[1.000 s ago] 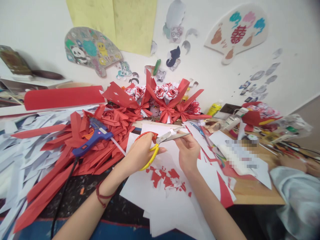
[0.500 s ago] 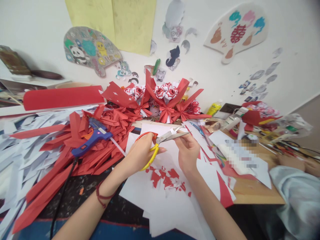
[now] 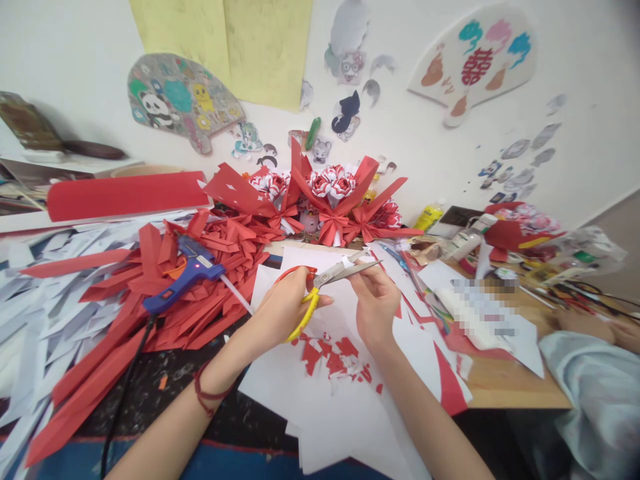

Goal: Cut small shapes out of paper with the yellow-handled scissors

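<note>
Gripping the scissors [image 3: 336, 272], the left hand [image 3: 280, 303] has its fingers curled about the red and yellow handles, above the middle of the bench [image 3: 515, 390]. The blades stand a little apart, pointing toward the right hand [image 3: 377, 307], with a small white paper piece [image 3: 346, 262] between them. The right hand is pinched near the blade tips, its fingertips at the paper piece; how much of it they hold is too small to tell.

Below both hands, white sheets [image 3: 335, 420] lie overlapping and reach past the near edge of the bench, with small red and white scraps [image 3: 335, 360] gathered on them. Toward the left edge, a blue glue gun [image 3: 197, 268] rests on a heap of folded red strips [image 3: 205, 323], its black cord [image 3: 123, 393] running down over the near edge. White strips [image 3: 50, 307] spread farther left, and a red roll [image 3: 127, 195] lies behind them. Along the far edge, by the wall, stand bouquets [image 3: 333, 220] wrapped in red paper, with a yellow bottle [image 3: 429, 217] to their right. Near the right end of the bench is another person's pale sleeve [image 3: 590, 387].
</note>
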Motion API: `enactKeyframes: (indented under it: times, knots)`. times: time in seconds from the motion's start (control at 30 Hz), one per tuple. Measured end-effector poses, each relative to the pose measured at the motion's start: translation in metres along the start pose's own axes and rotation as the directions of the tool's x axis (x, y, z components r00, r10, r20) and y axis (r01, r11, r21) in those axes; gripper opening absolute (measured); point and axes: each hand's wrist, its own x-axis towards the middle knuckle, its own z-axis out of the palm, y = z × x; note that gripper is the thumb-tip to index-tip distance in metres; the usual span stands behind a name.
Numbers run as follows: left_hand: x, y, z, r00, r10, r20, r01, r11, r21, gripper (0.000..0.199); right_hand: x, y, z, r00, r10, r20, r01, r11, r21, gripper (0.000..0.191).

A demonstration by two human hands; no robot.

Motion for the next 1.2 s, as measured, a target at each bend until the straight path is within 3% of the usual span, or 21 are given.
enactKeyframes:
  times: [0.47, 1.2]
  knots:
    - [-0.001, 0.004, 0.006, 1.0, -0.008, 0.009, 0.009, 0.998, -0.061, 0.032, -0.002, 0.002, 0.003, 0.999, 0.007, -0.037, -0.005, 0.998, 0.057, 0.009]
    - [-0.003, 0.005, 0.011, 1.0, 0.004, 0.007, -0.003, 0.988, -0.156, 0.022, -0.003, 0.002, 0.006, 1.0, 0.026, 0.002, -0.026, 0.989, 0.144, 0.006]
